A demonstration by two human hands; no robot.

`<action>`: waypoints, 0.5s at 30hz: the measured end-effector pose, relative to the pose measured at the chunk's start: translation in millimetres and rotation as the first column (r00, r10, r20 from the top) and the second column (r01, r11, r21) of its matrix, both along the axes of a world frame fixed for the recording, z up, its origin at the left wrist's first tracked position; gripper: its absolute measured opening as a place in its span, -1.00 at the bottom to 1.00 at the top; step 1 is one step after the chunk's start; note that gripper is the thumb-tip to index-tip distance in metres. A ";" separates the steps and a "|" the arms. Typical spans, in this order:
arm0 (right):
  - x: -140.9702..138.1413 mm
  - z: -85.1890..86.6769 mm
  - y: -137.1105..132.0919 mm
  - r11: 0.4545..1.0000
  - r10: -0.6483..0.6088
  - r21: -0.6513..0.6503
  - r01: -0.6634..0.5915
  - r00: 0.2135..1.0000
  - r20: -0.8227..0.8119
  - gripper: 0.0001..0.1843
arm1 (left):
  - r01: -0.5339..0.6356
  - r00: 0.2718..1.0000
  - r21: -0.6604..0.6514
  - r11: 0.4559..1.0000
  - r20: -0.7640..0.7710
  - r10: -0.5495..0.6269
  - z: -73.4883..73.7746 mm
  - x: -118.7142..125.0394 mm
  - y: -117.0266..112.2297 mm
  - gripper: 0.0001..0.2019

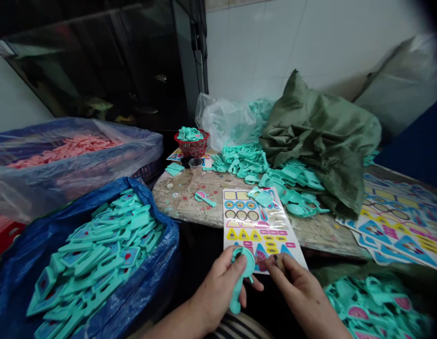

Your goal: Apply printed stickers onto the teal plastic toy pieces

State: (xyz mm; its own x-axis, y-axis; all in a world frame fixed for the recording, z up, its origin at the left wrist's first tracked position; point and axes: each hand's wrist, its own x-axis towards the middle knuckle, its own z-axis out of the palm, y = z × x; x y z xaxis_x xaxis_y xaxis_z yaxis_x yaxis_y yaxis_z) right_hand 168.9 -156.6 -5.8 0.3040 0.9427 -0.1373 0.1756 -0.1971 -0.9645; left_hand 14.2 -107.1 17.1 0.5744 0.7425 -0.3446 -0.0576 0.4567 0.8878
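Observation:
In the head view, my left hand (221, 287) is closed around a teal plastic toy piece (235, 294) with a round head and a short handle. Its round face is turned up, and the thumb lies on it. Just to the right, my right hand (292, 280) is pinched, with its fingertips beside a pink fan-shaped sticker (261, 260). I cannot tell whether the fingers hold that sticker or it lies on the sheet. Beyond both hands, the sticker sheet (248, 226) hangs over the table edge, a teal piece (262, 197) lying on its upper part.
A teal piece with a pink sticker (204, 198) lies on the worn table (179, 207). Behind are a teal pile (239, 160), a red basket (193, 149) and a green sack (320, 127). A blue bag (169, 240) stands left; more sticker sheets (398, 221) lie right.

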 end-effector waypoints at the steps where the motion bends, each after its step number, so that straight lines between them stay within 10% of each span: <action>1: 2.7 -0.8 0.1 1.000 -0.016 0.000 0.016 1.000 -0.015 -0.63 | 0.029 0.999 -0.025 0.999 0.020 -0.028 -0.8 -0.4 -0.6 -0.60; 15: -4.8 23.7 -6.2 0.994 -0.037 -0.111 -0.002 0.936 -0.351 -0.69 | -0.155 0.976 -0.146 0.977 0.129 0.174 -9.8 -11.6 3.2 -0.68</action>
State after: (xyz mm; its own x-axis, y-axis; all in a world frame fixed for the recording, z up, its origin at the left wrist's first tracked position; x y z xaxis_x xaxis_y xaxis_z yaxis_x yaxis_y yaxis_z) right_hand 164.2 -162.9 17.9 0.2338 0.9112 -0.3392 -0.1756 -0.3036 -0.9365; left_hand 2.6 -103.9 7.3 0.4981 0.7830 -0.3725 -0.2613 0.5452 0.7966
